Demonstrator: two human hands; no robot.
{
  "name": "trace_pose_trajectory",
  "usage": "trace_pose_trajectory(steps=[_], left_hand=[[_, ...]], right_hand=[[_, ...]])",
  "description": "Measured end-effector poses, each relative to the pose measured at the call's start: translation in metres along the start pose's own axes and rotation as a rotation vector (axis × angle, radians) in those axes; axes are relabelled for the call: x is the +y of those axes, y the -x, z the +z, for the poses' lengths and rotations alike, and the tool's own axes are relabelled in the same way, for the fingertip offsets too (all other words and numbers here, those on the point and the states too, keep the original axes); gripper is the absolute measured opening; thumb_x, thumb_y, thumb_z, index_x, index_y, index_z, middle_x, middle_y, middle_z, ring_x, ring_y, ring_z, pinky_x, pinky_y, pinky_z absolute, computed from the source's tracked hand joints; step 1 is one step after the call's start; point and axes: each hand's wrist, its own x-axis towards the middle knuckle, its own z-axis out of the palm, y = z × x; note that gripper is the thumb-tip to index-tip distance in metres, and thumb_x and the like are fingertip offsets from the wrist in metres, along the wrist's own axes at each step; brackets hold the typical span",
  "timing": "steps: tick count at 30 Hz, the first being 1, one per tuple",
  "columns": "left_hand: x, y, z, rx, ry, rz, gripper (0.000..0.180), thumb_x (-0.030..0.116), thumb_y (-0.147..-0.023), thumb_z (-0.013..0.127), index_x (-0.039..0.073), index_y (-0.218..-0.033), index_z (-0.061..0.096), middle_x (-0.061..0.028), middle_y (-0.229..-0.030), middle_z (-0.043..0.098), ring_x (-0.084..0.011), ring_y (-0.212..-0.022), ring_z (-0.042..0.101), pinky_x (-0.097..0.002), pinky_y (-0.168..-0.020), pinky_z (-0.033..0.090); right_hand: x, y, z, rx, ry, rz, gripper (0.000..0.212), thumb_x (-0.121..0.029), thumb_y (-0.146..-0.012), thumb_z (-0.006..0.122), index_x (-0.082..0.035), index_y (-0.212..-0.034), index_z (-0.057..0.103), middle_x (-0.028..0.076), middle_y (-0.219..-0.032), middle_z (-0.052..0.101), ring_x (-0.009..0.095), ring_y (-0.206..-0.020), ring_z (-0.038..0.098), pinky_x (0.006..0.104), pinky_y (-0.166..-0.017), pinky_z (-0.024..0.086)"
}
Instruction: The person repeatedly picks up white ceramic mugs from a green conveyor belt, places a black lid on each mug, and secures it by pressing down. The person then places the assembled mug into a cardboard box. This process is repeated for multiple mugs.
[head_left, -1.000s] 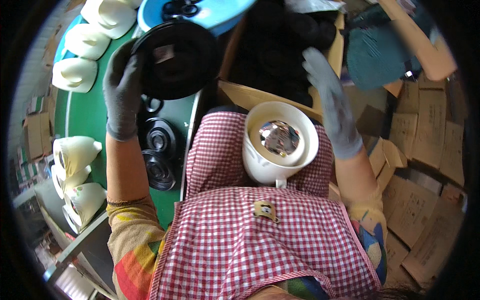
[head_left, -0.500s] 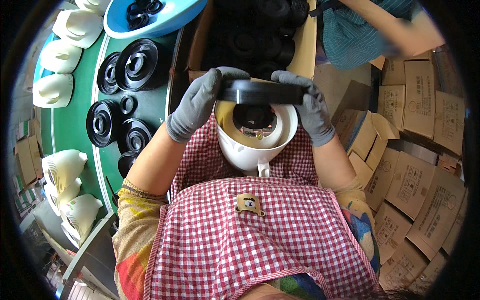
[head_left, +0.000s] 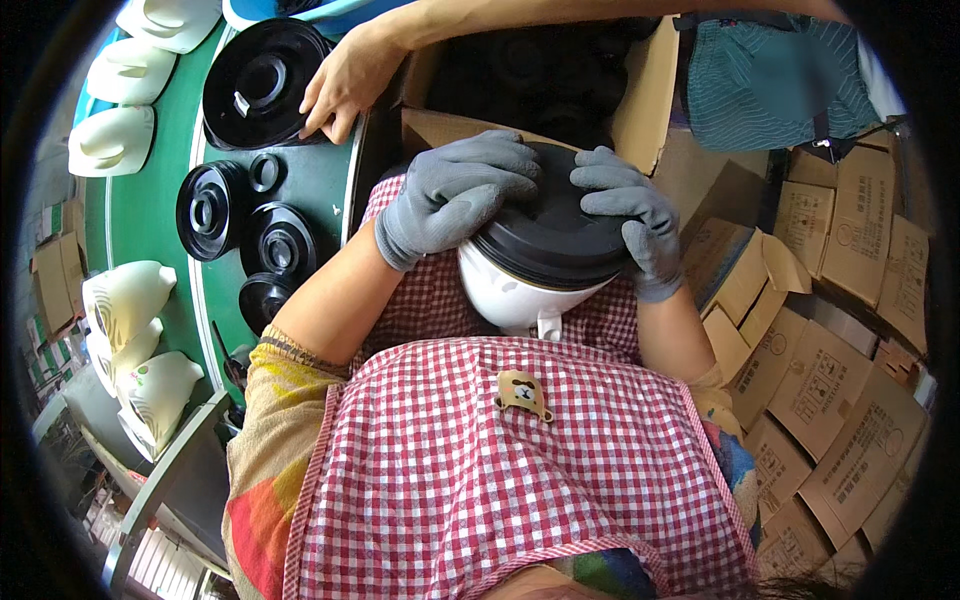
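Observation:
A white plastic appliance shell (head_left: 515, 300), with a small spout-like stub at its near side, rests on my lap. Over its wide opening lies a round black plastic base (head_left: 560, 240), smooth side up and slightly tilted toward me. My left hand (head_left: 462, 195), in a grey glove, grips the base from the left, fingers lying across its top. On the other side my right hand (head_left: 635, 215), also gloved in grey, holds the rim with bent fingers on top. The base hides the inside of the shell.
A co-worker's bare hand (head_left: 350, 85) touches a large black round part (head_left: 262, 85) on the green table (head_left: 165, 225). More black parts and white shells stand there. Ahead is a cardboard box (head_left: 650, 95) of black parts; flattened cartons (head_left: 830, 370) lie right.
The black base has come down from above the shell onto its opening, with both my hands on it. A co-worker's arm now reaches across from the right to the black parts.

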Motion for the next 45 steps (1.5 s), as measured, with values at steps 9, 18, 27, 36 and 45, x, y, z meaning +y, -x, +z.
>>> trace_pose_trajectory(steps=[9, 18, 27, 36, 45], left_hand=[[0.003, -0.002, -0.001, -0.030, -0.001, -0.009, 0.036, 0.021, -0.091, 0.045, -0.005, -0.095, 0.070, -0.0221, -0.105, 0.067, -0.0377, -0.108, 0.061, -0.0520, -0.107, 0.035], [0.029, -0.002, 0.004, -0.074, -0.185, -0.074, 0.026, 0.019, -0.088, 0.057, 0.000, -0.099, 0.070, -0.0191, -0.106, 0.067, -0.0365, -0.108, 0.060, -0.0500, -0.107, 0.038], [0.070, -0.007, 0.026, -0.206, -0.580, -0.178, 0.030, 0.024, -0.093, 0.053, 0.012, -0.115, 0.068, -0.0085, -0.127, 0.062, -0.0352, -0.134, 0.041, -0.0591, -0.114, 0.011], [0.059, -0.003, 0.009, -0.283, -0.859, -0.162, 0.030, 0.032, -0.098, 0.048, 0.022, -0.116, 0.070, -0.0012, -0.131, 0.062, -0.0363, -0.143, 0.029, -0.0613, -0.115, -0.001], [0.058, -0.002, 0.009, -0.308, -0.651, -0.218, 0.029, 0.027, -0.096, 0.051, 0.015, -0.117, 0.068, -0.0080, -0.128, 0.062, -0.0371, -0.133, 0.043, -0.0563, -0.114, 0.017]], right_hand=[[-0.001, -0.001, 0.000, -0.014, 0.030, 0.072, 0.030, -0.029, -0.094, 0.052, -0.006, -0.087, 0.070, 0.014, -0.110, 0.069, 0.032, -0.119, 0.057, 0.0501, -0.110, 0.033], [0.008, -0.008, -0.011, -0.206, 0.202, 0.174, 0.032, -0.030, -0.092, 0.048, -0.007, -0.091, 0.070, 0.014, -0.124, 0.063, 0.032, -0.129, 0.049, 0.0465, -0.115, 0.026], [0.014, -0.001, -0.024, -0.278, 0.253, 0.275, 0.061, -0.048, -0.090, 0.038, -0.008, -0.127, 0.063, 0.018, -0.151, 0.038, 0.034, -0.143, 0.027, 0.0457, -0.118, 0.014], [-0.046, -0.059, -0.014, -0.438, 0.549, 0.016, 0.063, -0.048, -0.100, 0.043, -0.014, -0.151, 0.029, 0.014, -0.154, 0.031, 0.033, -0.142, 0.030, 0.0485, -0.115, 0.025], [-0.081, -0.091, -0.007, -0.365, 0.827, -0.112, 0.075, -0.057, -0.097, 0.040, -0.014, -0.154, 0.018, 0.013, -0.157, 0.022, 0.030, -0.145, 0.022, 0.0490, -0.118, 0.016]])
